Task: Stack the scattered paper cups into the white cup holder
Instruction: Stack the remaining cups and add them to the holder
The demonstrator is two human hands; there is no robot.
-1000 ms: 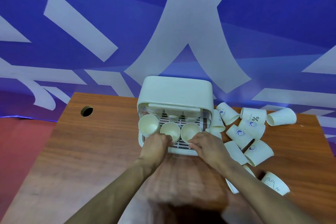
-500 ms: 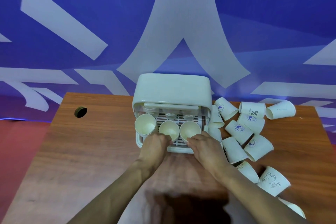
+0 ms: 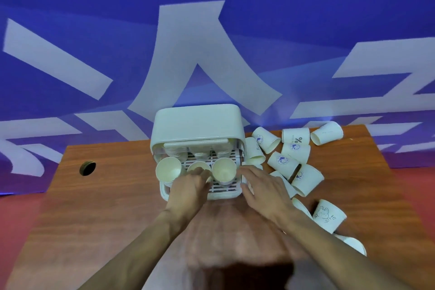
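Left hand (image 3: 190, 187) fingers are clamping the middle cup (image 3: 197, 166) in the white cup holder (image 3: 196, 122); right hand (image 3: 261, 186) fingers, spread apart, are risking toppling the neighbouring cup (image 3: 223, 169)

Wooden table (image 3: 106, 207) with a round grommet hole (image 3: 87, 168); blue backdrop (image 3: 306, 19) with white strokes; red floor (image 3: 14, 209)

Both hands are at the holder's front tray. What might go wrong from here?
The left hand grips the middle cup, which stands close between two upright cups; a nudge may topple the left cup at the tray's side. The right hand is spread above loose cups lying on their sides; brushing them may send one rolling across the table.
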